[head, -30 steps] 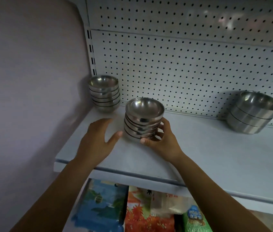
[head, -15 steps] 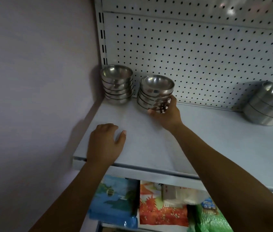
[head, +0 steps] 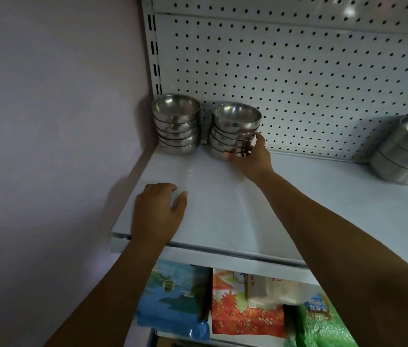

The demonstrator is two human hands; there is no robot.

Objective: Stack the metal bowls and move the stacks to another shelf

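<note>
- White shelf [head: 223, 209] under a pegboard panel [head: 298, 83], with a pale wall [head: 47, 96] to the left; bright packets [head: 245, 304] lie on the level below.
- Two stacks of small metal bowls stand at the back left: the corner stack [head: 176, 123] by the upright, the second stack [head: 234, 128] just beside it.
- The right hand [head: 250, 156] curls round the lower bowls of the second stack, thumb at the front.
- The left hand [head: 158, 211] rests on the shelf near its front edge, fingers loosely bent, holding nothing.
- Some larger bowls [head: 405, 151] sit nested well apart on the right.
- Polished steel is probably stiff, light and slippery, and nested bowls may slide or tip, so grip low round the bottom bowl, ideally with both hands.
</note>
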